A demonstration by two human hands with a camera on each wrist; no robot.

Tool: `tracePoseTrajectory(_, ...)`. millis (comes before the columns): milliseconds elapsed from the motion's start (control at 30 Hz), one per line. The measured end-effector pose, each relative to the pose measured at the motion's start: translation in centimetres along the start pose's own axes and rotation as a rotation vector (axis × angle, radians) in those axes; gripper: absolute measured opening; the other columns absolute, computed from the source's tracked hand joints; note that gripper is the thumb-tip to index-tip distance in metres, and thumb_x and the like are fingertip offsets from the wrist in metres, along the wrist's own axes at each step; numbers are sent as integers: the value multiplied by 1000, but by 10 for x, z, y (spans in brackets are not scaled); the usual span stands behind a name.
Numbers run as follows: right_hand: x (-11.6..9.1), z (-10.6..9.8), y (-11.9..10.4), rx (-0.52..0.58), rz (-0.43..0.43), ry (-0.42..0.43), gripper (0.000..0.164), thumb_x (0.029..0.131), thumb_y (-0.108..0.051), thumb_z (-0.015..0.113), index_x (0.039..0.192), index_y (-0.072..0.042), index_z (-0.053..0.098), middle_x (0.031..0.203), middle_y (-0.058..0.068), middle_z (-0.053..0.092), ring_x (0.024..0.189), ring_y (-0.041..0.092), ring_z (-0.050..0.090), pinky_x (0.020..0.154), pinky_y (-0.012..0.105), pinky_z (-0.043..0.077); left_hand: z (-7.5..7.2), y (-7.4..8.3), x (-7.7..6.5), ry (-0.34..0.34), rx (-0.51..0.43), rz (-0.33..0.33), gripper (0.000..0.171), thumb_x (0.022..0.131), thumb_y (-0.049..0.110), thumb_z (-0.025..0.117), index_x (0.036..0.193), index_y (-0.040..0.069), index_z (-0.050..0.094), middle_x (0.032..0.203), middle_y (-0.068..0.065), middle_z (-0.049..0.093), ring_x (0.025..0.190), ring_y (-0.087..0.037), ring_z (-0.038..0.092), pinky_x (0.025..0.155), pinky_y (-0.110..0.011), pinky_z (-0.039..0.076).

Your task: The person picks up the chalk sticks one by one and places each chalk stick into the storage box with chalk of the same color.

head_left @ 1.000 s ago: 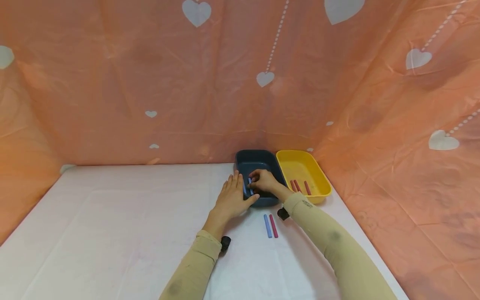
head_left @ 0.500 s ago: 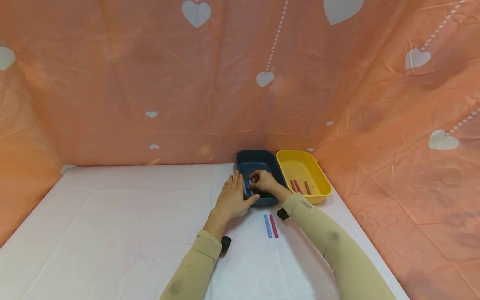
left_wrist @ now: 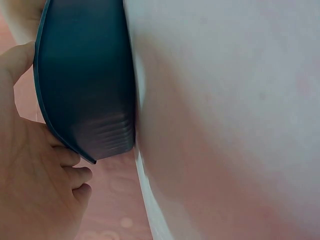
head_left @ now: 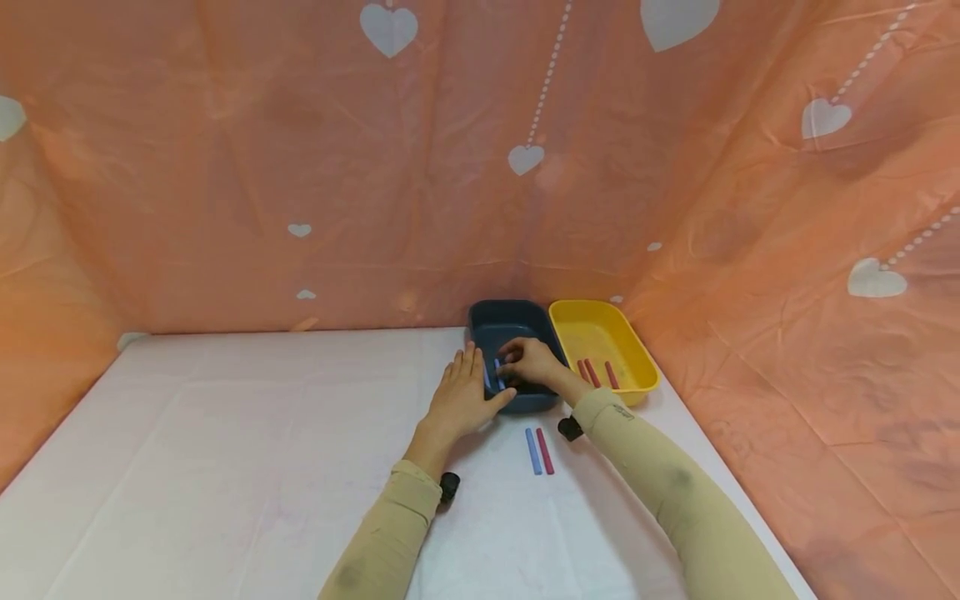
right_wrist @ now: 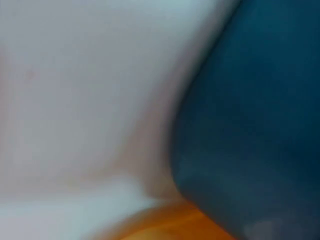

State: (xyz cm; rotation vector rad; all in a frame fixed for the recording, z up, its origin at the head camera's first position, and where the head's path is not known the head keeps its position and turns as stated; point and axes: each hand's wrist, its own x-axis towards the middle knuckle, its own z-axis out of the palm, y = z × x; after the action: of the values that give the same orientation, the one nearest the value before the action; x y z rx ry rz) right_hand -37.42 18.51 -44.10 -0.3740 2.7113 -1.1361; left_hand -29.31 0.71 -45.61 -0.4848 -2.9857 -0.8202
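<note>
In the head view, my left hand (head_left: 462, 400) rests along the left side of a dark blue tray (head_left: 510, 313), fingers straight and thumb out over the near rim. The left wrist view shows the tray's wall (left_wrist: 90, 80) with that hand against its rim. My right hand (head_left: 531, 363) is inside the tray, thumb and forefinger apart beside a blue chalk-like stick (head_left: 497, 369). A second blue stick (head_left: 486, 379) lies to its left, partly hidden by the left hand. The right wrist view is blurred and shows mostly the tray (right_wrist: 250, 120), no fingers.
A yellow tray (head_left: 592, 311) stands against the dark one on the right, with several red sticks (head_left: 611, 375) in it. On the white table (head_left: 262, 467) in front lie a blue stick (head_left: 533, 451) and a red stick (head_left: 545, 451). Orange cloth hangs behind and right.
My right hand has shifted slightly to the right, its fingers loosening from the blue stick, which stays in the dark tray. The left hand has kept its place. The head view has turned slightly.
</note>
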Motion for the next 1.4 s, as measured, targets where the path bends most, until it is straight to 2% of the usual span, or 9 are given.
tracePoseTrajectory(200,-8,-6,1,52,-31,46,38,90,-8,81,125,3,68,105,15,70,64,15,70,65,31,62,1,1,0,1,12,2,100,101,64,51,164,-5,14,173,-20,6,159,-39,9,129,-49,11)
tracePoseTrajectory(500,-27,-20,-4,103,-87,67,40,94,-9,76,129,6,66,108,17,67,64,17,69,67,35,63,-3,3,-1,9,11,7,100,101,62,54,163,-7,18,172,-23,9,159,-41,12,128,-51,13)
tracePoseTrajectory(600,-35,-24,-4,124,-96,75,40,96,-10,74,130,7,64,109,17,66,64,18,69,68,36,63,-3,4,-2,7,19,6,100,101,63,54,162,-8,18,172,-23,9,159,-41,12,128,-52,14)
tracePoseTrajectory(833,-61,-33,-2,133,-98,98,37,99,-12,72,130,5,63,107,14,66,66,19,65,68,28,61,-1,3,-2,10,22,8,101,101,64,53,163,-7,16,172,-23,7,158,-42,12,128,-51,13)
tracePoseTrajectory(967,-75,-36,1,158,-153,117,32,97,-9,73,124,6,66,102,15,65,64,20,64,66,34,62,0,2,-1,14,26,4,101,101,65,52,163,-6,16,173,-22,7,159,-41,12,129,-50,12)
tracePoseTrajectory(1100,-88,-37,5,192,-116,142,30,95,-11,75,121,2,69,100,12,65,67,25,65,69,42,63,2,1,0,19,22,4,101,100,65,52,163,-6,16,173,-22,7,159,-41,12,129,-51,13)
tracePoseTrajectory(1267,-105,-36,10,230,-93,129,28,97,-10,73,122,1,67,100,11,63,77,45,63,71,39,61,1,2,-1,17,14,-1,101,100,65,53,163,-6,16,173,-21,7,159,-40,11,129,-50,12)
tracePoseTrajectory(1333,-111,-35,13,241,-91,120,30,97,-9,72,124,3,66,100,12,64,77,45,63,69,36,60,-1,3,-2,18,11,-3,101,100,64,53,163,-6,16,173,-21,7,159,-40,12,129,-50,12)
tracePoseTrajectory(1400,-118,-35,16,248,-81,113,33,98,-9,72,126,5,65,101,12,64,76,40,63,70,35,61,-2,5,-3,20,5,-4,101,100,63,54,163,-6,16,173,-21,7,159,-41,12,129,-50,12)
